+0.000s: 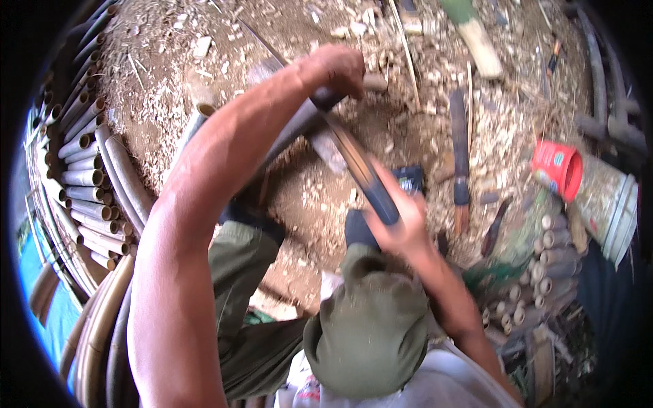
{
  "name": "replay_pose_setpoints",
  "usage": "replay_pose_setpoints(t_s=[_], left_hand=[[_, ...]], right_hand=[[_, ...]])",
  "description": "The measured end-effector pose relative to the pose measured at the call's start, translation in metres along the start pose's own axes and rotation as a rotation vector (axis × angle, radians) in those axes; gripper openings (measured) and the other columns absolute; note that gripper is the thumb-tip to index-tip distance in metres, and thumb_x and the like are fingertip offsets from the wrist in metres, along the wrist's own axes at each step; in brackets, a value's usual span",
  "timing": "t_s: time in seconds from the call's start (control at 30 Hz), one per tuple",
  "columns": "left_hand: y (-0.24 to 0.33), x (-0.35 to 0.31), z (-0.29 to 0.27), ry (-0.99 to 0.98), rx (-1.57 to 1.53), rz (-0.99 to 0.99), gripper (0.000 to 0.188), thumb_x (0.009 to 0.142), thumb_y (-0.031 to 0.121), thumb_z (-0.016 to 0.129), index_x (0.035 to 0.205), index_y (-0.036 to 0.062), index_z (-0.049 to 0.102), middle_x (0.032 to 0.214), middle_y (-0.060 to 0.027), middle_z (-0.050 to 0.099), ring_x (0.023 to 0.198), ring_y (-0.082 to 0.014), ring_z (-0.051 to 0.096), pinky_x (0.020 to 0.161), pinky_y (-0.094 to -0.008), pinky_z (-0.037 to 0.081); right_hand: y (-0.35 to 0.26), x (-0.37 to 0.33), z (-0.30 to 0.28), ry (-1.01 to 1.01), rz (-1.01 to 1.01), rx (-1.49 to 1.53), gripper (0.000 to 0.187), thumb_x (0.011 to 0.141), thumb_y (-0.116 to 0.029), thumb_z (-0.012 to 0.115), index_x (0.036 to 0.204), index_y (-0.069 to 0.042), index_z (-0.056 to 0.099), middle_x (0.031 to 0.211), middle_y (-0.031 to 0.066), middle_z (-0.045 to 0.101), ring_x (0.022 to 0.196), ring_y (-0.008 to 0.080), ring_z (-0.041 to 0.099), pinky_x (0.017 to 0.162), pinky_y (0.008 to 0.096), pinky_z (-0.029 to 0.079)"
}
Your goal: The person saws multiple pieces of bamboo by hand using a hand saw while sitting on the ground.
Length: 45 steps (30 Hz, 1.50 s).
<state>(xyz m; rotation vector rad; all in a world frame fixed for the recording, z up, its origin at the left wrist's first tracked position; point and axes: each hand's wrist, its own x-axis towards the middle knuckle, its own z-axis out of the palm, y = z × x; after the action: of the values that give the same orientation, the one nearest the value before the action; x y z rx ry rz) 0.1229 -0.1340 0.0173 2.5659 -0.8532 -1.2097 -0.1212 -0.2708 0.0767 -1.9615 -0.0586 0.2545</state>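
My left hand (340,68) is closed at the far end of a dark bamboo pole (294,134), which slants up from beside my left foot. Its fingers are partly turned away from view. In my right hand (405,221), the fingers wrap round the black grip of a long tool (357,160) with a brown wooden part. This tool crosses the pole just below my left hand and is smeared by motion. Beyond my left wrist, a thin dark blade (262,42) sticks out roughly in line with it; my forearm hides any join.
Cut bamboo tubes (85,178) are stacked at left, with smaller pieces (544,265) at lower right. A large knife (460,163) lies on the chip-strewn ground (388,129). A red container (558,170) and a pale bucket (612,211) stand at right. My knees are below my hands.
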Motion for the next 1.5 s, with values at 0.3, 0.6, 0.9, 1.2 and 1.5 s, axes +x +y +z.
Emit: replay_pose_setpoints(t_s=[0.3,0.6,0.9,1.2,1.5], left_hand=[[0.003,0.001,-0.009,0.022,0.04,-0.008,0.03,0.069,0.03,0.073,0.092,0.0128,0.078,0.086,-0.0102,0.074,0.081,-0.0263,0.071,0.076,-0.0379,0.056],[-0.015,-0.013,0.004,0.001,-0.006,-0.053,0.029,0.067,0.025,0.073,0.093,0.0116,0.077,0.086,-0.012,0.074,0.08,-0.0252,0.071,0.076,-0.0384,0.056],[0.009,0.005,-0.009,-0.026,-0.013,-0.031,0.027,0.07,0.024,0.073,0.093,0.012,0.077,0.085,-0.0093,0.074,0.073,-0.0232,0.069,0.07,-0.0378,0.056],[-0.008,0.0,0.007,-0.01,0.018,-0.014,0.028,0.066,0.027,0.073,0.089,0.0123,0.078,0.085,-0.0098,0.074,0.079,-0.0248,0.071,0.075,-0.0368,0.057],[0.002,0.012,-0.004,0.004,0.009,0.009,0.033,0.066,0.028,0.074,0.093,0.0111,0.078,0.087,-0.0097,0.075,0.08,-0.0248,0.071,0.076,-0.0371,0.056]], right_hand=[[0.03,-0.025,-0.014,0.084,-0.152,-0.092,0.067,0.067,-0.002,0.065,0.132,0.006,0.054,0.091,0.0223,0.07,0.063,0.0292,0.069,0.059,0.0347,0.055],[-0.008,-0.149,-0.073,-0.056,-0.061,-0.239,0.056,0.08,-0.01,0.069,0.126,0.017,0.052,0.101,0.0243,0.071,0.086,0.0279,0.074,0.075,0.0351,0.058],[0.008,0.055,0.021,0.112,-0.136,-0.007,0.072,0.068,-0.001,0.065,0.139,-0.001,0.05,0.082,0.0207,0.069,0.053,0.027,0.066,0.048,0.0317,0.05],[0.003,-0.13,-0.063,0.024,-0.097,-0.249,0.056,0.071,-0.001,0.058,0.124,0.017,0.054,0.091,0.0241,0.07,0.062,0.0246,0.07,0.059,0.0328,0.056],[0.004,-0.004,-0.006,0.107,-0.048,0.021,0.066,0.069,0.001,0.062,0.134,0.001,0.054,0.078,0.0144,0.068,0.055,0.0166,0.064,0.054,0.0318,0.053]])
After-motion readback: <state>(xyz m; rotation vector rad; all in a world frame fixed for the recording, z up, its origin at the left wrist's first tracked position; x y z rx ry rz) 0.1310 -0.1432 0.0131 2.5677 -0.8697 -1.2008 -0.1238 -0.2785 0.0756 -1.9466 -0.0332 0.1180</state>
